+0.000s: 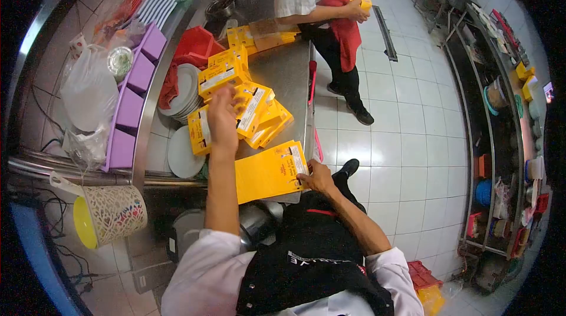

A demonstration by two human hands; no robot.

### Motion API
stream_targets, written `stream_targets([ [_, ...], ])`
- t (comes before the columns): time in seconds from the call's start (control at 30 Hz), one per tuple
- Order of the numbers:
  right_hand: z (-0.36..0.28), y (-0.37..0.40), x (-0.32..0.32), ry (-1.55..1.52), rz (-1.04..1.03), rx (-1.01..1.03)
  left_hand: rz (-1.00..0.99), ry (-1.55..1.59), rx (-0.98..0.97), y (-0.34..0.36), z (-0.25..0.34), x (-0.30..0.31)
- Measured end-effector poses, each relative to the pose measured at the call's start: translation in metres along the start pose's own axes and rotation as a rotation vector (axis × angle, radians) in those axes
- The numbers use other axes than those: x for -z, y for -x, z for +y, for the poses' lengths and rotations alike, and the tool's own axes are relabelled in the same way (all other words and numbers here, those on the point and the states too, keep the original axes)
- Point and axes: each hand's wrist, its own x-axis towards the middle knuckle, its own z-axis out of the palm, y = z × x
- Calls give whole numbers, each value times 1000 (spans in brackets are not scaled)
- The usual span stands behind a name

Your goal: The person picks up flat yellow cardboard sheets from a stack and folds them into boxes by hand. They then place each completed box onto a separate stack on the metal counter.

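My right hand point(318, 177) pinches the right edge of a flat yellow carton point(262, 175), which has a white printed label at that end. The carton lies at the near end of the metal table. Farther up, my left hand point(225, 114) is over a pile of folded yellow boxes point(254, 106), its fingers apart and a little blurred. Whether it touches a box there is hard to see. Another yellow box point(199, 131) stands just left of my left wrist.
Beyond the table point(283, 68), a co-worker in a red apron point(346, 27) holds a yellow box point(362, 0). Stacked white plates point(186, 89), a red bin point(196, 46) and a purple divided tray point(127, 121) are at left. Metal shelving point(471, 109) stands on the right.
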Motion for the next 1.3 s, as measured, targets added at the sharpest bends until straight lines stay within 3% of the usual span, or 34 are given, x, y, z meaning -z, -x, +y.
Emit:
stream_targets([
  [0.07, 17, -6, -2, -70, -33, 38, -208, -133, -21, 23, -18, 10],
  [0.17, 19, 8, 16, -400, -118, -32, -276, -457, -10, 49, -47, 20],
  [0.2, 45, 1, 4, -426, -104, 98, -298, -535, -4, 55, -55, 22],
  [0.3, 19, 26, 30, -570, -66, 75, -390, -768, -29, 66, -75, 31],
  [0.33, 27, 24, 23, -477, 57, 262, -424, -843, -51, 67, -79, 34],
  [0.43, 51, 27, 19, -572, -52, 95, -597, -1081, -201, 71, -83, 39],
  [0.47, 59, 29, 18, -637, -102, 68, -624, -1145, -137, 70, -82, 40],
  [0.6, 89, 68, 41, -816, -121, -1, -684, -1190, -62, 74, -79, 42],
  [0.73, 135, 121, 56, -1161, -15, -52, -718, -1093, -55, 85, -78, 33],
  [0.83, 139, 161, 66, -1353, 118, -39, -808, -807, 210, 98, -80, 11],
  [0.97, 128, 190, 69, -1553, 360, 51, -899, -451, 397, 115, -128, -7],
  [1.0, 123, 195, 67, -1607, 417, 88, -846, -440, 349, 122, -136, -15],
  [1.1, 132, 202, 66, -1166, 413, -171, -592, -204, 454, 136, -156, -41],
  [1.23, 101, 200, 82, -805, 1074, -197, -808, -462, -168, 138, -161, -72],
  [1.27, 76, 204, 101, -750, 1205, -72, -867, -476, -104, 141, -149, -82],
  [1.3, 65, 207, 113, -620, 1182, 27, -896, -495, -94, 143, -144, -90],
])
